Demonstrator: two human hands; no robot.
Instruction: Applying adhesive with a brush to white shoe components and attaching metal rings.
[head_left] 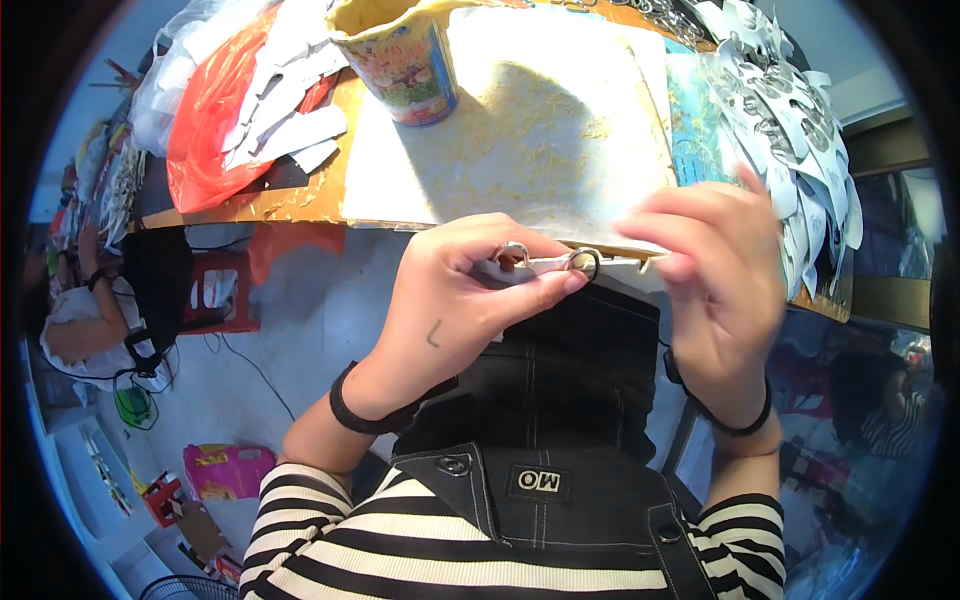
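Observation:
My left hand (450,280) pinches a thin white strip (625,268) between thumb and fingers, edge-on in front of the table. Two metal rings stand on the strip: one ring (512,251) lies close to the base of my thumb, the other ring (586,262) beside the thumb tip. Around the right end of the strip hovers my right hand (715,265), its fingers bent and smeared by motion. Whether those fingers touch the strip or hold anything cannot be made out.
A printed tub (405,75) with yellowish smears stands on a stained white sheet (540,150). White cut pieces (290,110) lie by a red plastic bag (210,130) on the left. White strips with rings (790,150) pile up on the right. Another person's arm (95,330) shows far left.

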